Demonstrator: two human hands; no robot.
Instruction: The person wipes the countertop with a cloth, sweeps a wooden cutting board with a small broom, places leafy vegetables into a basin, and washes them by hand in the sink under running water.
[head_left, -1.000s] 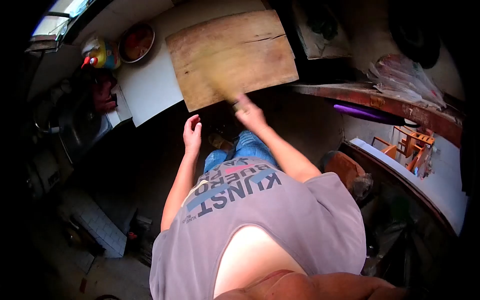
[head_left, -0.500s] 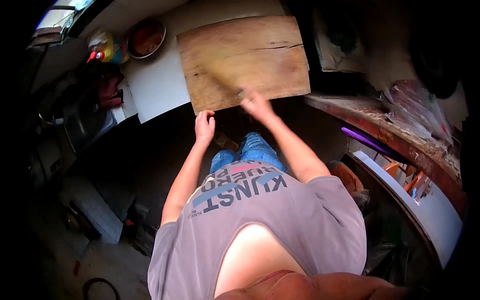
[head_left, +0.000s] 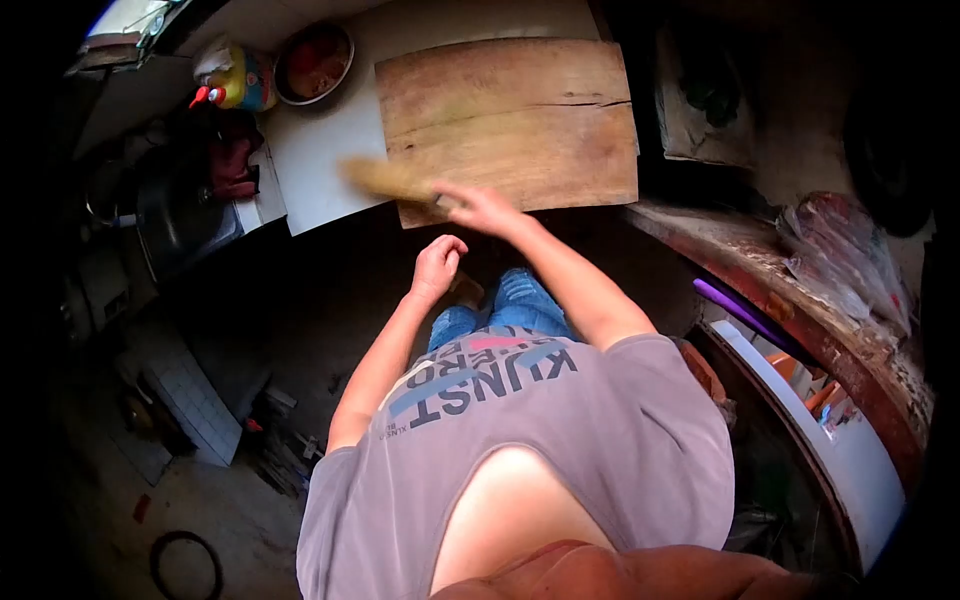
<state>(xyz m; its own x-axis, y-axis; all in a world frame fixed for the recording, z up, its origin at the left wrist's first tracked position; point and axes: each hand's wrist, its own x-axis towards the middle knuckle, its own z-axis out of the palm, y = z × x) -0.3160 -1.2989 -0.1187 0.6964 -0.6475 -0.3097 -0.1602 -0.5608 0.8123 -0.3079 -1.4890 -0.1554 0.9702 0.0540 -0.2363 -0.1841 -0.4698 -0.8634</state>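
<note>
My right hand [head_left: 482, 210] grips the short grey end of a tan hand brush [head_left: 385, 182], which is smeared by motion. The brush points left, across the near left corner of a wide wooden board [head_left: 510, 125] and over the white tabletop [head_left: 318, 160]. The board has a dark crack running in from its right side. My left hand [head_left: 438, 264] hangs just short of the board's near edge, apart from it, with its fingers curled in and nothing visible in them.
A metal bowl [head_left: 314, 64] with reddish contents stands at the back left, beside yellow bottles [head_left: 240, 80] with red caps. A dark sink [head_left: 185, 225] lies left. On the right, a worn ledge [head_left: 740, 245] bears a clear plastic bag [head_left: 840, 255].
My right hand has swept left with the brush, from over the board to past its left corner. My left hand has drawn back from the board's edge. The view has shifted slightly.
</note>
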